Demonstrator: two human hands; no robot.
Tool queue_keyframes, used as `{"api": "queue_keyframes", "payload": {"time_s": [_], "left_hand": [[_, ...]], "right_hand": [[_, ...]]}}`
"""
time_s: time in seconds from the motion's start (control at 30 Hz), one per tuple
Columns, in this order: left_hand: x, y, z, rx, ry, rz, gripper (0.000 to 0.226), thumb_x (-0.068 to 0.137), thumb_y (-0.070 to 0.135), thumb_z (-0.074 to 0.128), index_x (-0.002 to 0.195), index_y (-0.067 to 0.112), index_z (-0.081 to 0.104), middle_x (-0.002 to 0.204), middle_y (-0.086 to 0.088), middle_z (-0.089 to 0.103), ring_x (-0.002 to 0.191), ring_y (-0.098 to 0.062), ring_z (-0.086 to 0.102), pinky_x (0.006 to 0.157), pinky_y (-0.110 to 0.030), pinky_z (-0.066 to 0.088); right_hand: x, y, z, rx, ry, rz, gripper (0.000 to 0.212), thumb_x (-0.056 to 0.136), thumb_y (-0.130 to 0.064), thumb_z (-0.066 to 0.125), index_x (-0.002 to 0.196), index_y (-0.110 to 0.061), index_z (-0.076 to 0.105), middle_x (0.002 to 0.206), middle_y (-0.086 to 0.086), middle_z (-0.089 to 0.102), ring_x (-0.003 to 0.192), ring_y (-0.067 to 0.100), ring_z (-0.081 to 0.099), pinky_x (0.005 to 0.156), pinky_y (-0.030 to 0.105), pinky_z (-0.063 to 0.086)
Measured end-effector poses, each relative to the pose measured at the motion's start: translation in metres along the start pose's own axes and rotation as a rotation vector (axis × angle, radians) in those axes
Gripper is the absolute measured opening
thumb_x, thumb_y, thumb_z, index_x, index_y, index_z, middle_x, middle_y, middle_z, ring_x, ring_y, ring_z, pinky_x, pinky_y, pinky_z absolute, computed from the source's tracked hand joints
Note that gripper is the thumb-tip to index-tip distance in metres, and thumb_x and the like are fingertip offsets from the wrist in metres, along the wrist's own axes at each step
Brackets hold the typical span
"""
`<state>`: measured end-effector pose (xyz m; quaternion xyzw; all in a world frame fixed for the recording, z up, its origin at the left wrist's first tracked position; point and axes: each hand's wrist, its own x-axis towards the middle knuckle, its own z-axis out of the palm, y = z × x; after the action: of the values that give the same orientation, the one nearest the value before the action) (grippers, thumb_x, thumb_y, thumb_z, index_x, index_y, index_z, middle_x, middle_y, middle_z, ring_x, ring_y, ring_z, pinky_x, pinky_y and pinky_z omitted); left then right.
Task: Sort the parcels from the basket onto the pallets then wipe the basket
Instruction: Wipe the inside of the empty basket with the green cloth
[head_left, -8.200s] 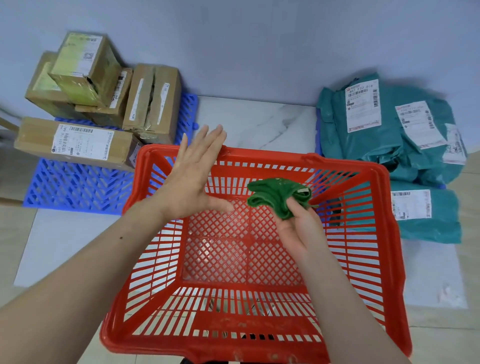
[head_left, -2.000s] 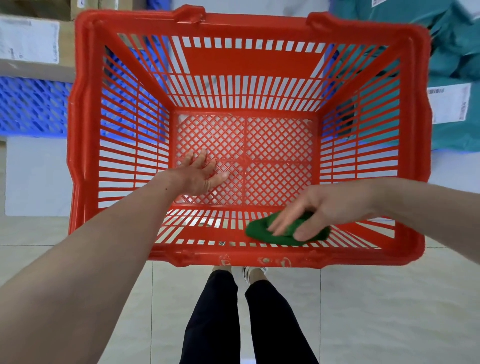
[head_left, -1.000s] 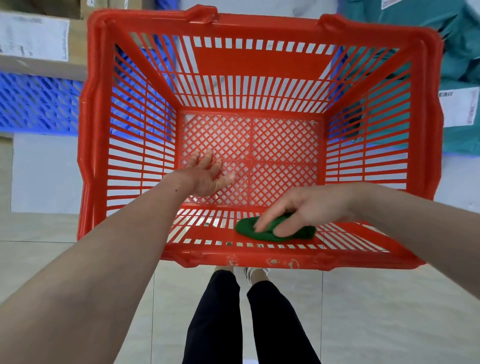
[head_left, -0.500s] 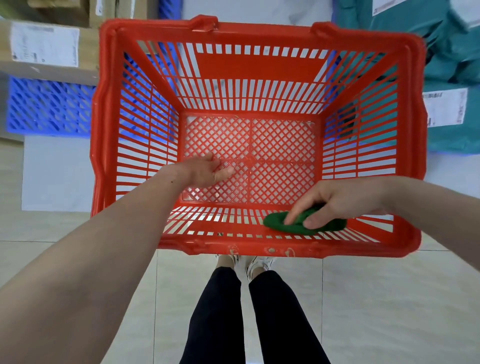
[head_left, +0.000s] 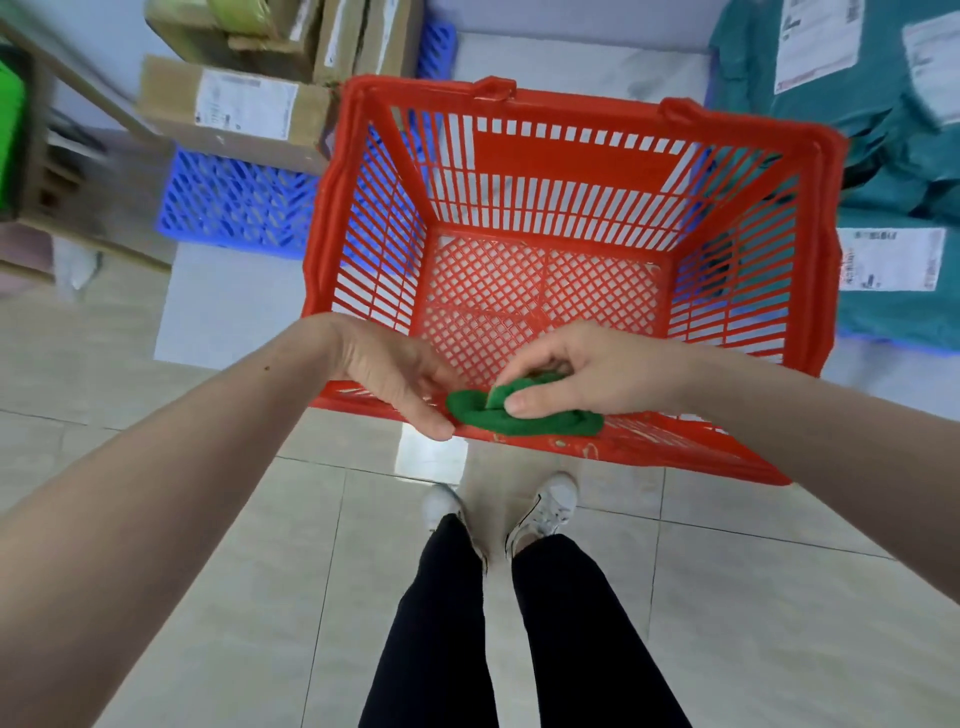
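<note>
A: Start at the hands. What has each one got?

B: The right hand (head_left: 587, 376) pinches the green cloth (head_left: 524, 413), fingers and thumb curled onto its upper fold. The left hand (head_left: 395, 376) comes in from the other side with its fingers fairly straight, and its fingertips (head_left: 439, 428) touch the cloth's left end; whether they actually nip it I cannot tell

A: And where does the cloth sit?

B: Bunched on the near rim of the red basket (head_left: 826, 218), right between the two hands, above the person's shoes

A: So how is this step done well?

B: I judge it a regrip or refold during the wiping. Best to spread the wad flat so a broad face meets the plastic, then press along the slats rather than across, so the cloth doesn't snag in the gaps. One hand should brace the rim, since the light basket could slide on the floor

A: Anything left inside?

B: No parcels show on the mesh bottom. Cardboard boxes (head_left: 239, 111) lie on the blue pallet (head_left: 228, 208) to the left, and teal mailer bags (head_left: 883, 156) are piled to the right, so sorting looks finished and only the wiping remains
</note>
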<state>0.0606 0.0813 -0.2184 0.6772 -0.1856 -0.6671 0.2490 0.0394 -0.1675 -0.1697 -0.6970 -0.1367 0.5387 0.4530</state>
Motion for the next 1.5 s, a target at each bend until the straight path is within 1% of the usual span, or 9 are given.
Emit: {"api": "queue_keyframes", "payload": {"time_s": [0.17, 0.33, 0.53, 0.73, 0.93, 1.03, 1.17, 1.33, 1.5], "left_hand": [[-0.002, 0.000, 0.007, -0.056, 0.054, 0.058, 0.038, 0.082, 0.027, 0.077, 0.119, 0.025, 0.070, 0.120, 0.008, 0.070, 0.120, -0.010, 0.060, 0.114, -0.039, 0.039], [-0.005, 0.001, 0.012, -0.074, 0.068, 0.085, 0.043, 0.078, 0.043, 0.077, 0.117, 0.026, 0.072, 0.121, 0.008, 0.070, 0.120, -0.010, 0.060, 0.113, -0.039, 0.039], [-0.006, -0.001, 0.011, -0.068, 0.127, 0.055, 0.085, 0.053, 0.066, 0.082, 0.126, 0.023, 0.067, 0.122, 0.018, 0.068, 0.117, 0.004, 0.058, 0.106, -0.018, 0.038], [-0.004, 0.002, 0.011, -0.069, 0.184, 0.071, 0.063, 0.067, 0.034, 0.077, 0.128, 0.022, 0.064, 0.121, 0.020, 0.067, 0.114, 0.008, 0.058, 0.100, -0.009, 0.041], [0.002, -0.010, 0.003, -0.029, 0.156, -0.006, 0.082, 0.055, 0.062, 0.087, 0.125, 0.024, 0.066, 0.128, -0.001, 0.067, 0.122, -0.024, 0.061, 0.107, -0.051, 0.045], [0.003, -0.009, 0.006, -0.073, 0.176, 0.051, 0.087, 0.053, 0.062, 0.088, 0.127, 0.022, 0.066, 0.129, 0.004, 0.066, 0.122, -0.015, 0.061, 0.108, -0.038, 0.045], [0.001, -0.007, 0.004, -0.086, 0.170, 0.004, 0.089, 0.048, 0.062, 0.090, 0.124, 0.022, 0.067, 0.126, 0.000, 0.068, 0.120, -0.022, 0.062, 0.107, -0.050, 0.044], [-0.002, 0.001, 0.006, -0.100, 0.236, 0.091, 0.088, 0.050, 0.042, 0.092, 0.131, 0.032, 0.059, 0.114, 0.032, 0.065, 0.117, 0.011, 0.055, 0.096, -0.009, 0.042], [0.008, 0.034, 0.014, -0.359, 0.410, 0.262, 0.107, 0.052, 0.068, 0.083, 0.143, 0.028, 0.043, 0.139, 0.014, 0.053, 0.127, 0.002, 0.050, 0.103, -0.024, 0.042]], "right_hand": [[0.011, 0.004, 0.030, -0.283, 0.044, -0.136, 0.026, 0.087, -0.027, 0.074, 0.112, -0.023, 0.075, 0.115, 0.003, 0.068, 0.104, 0.012, 0.059, 0.099, 0.026, 0.046], [0.009, 0.009, 0.043, -0.588, 0.118, -0.192, 0.033, 0.087, -0.025, 0.073, 0.120, -0.026, 0.071, 0.122, -0.004, 0.055, 0.110, 0.006, 0.050, 0.088, 0.008, 0.030], [-0.027, 0.014, 0.023, -0.791, 0.124, -0.056, 0.029, 0.084, -0.018, 0.072, 0.109, -0.032, 0.074, 0.116, -0.004, 0.061, 0.105, 0.014, 0.057, 0.091, 0.024, 0.041], [-0.033, 0.013, 0.025, -0.760, 0.176, 0.018, 0.029, 0.083, -0.019, 0.069, 0.107, -0.033, 0.073, 0.113, -0.011, 0.062, 0.102, 0.013, 0.057, 0.092, 0.031, 0.046], [-0.016, 0.003, 0.035, -0.819, 0.118, -0.086, 0.032, 0.086, -0.003, 0.061, 0.107, -0.022, 0.077, 0.115, -0.001, 0.061, 0.096, 0.009, 0.050, 0.076, 0.006, 0.035], [-0.032, 0.004, 0.024, -0.887, 0.048, 0.020, 0.036, 0.086, 0.002, 0.056, 0.103, -0.022, 0.077, 0.114, -0.004, 0.055, 0.093, 0.005, 0.044, 0.073, 0.001, 0.032], [-0.045, 0.001, 0.003, -0.923, 0.109, 0.129, 0.037, 0.082, 0.004, 0.055, 0.099, -0.020, 0.078, 0.110, 0.000, 0.065, 0.101, 0.015, 0.058, 0.087, 0.028, 0.048], [-0.060, 0.004, -0.011, -0.467, 0.423, 0.169, 0.025, 0.092, -0.008, 0.062, 0.103, -0.025, 0.076, 0.108, -0.006, 0.066, 0.099, 0.017, 0.062, 0.092, 0.034, 0.051], [-0.060, 0.009, -0.001, 0.518, 0.582, 0.027, 0.018, 0.098, -0.009, 0.053, 0.098, -0.012, 0.071, 0.093, 0.008, 0.072, 0.085, 0.022, 0.070, 0.083, 0.040, 0.058]]}}
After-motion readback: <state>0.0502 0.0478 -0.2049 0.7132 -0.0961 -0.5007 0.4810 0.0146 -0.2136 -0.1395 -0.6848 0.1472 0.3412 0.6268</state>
